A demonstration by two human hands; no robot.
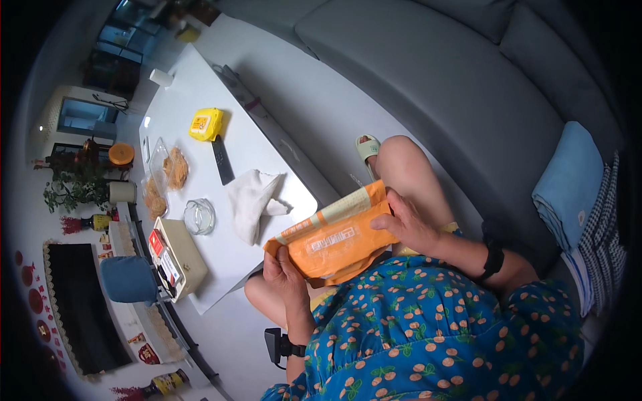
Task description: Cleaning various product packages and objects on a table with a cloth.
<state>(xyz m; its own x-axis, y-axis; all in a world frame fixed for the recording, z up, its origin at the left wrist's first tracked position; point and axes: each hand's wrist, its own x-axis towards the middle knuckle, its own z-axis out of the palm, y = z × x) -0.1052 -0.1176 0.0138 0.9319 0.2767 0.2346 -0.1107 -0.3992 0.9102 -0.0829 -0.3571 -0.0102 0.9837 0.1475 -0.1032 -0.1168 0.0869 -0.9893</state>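
An orange soft plastic package (331,243) with a pale band and printed writing is stretched out over my lap. My left hand (286,275) pinches its left end, thumb on top. At the right end, my right hand (409,223) grips the upper corner, its thumb lying on the printed face. The package looks flat and slightly creased; its underside is hidden. Just beyond it, on the white table (261,150), lies a crumpled white cloth (253,203).
The table also holds a glass ashtray (199,216), a cream storage box (183,260), a black remote control (222,161), a yellow wipes pack (206,124), a clear plastic food container (163,170) and a white cup (161,77). A grey sofa (426,75) runs along the right.
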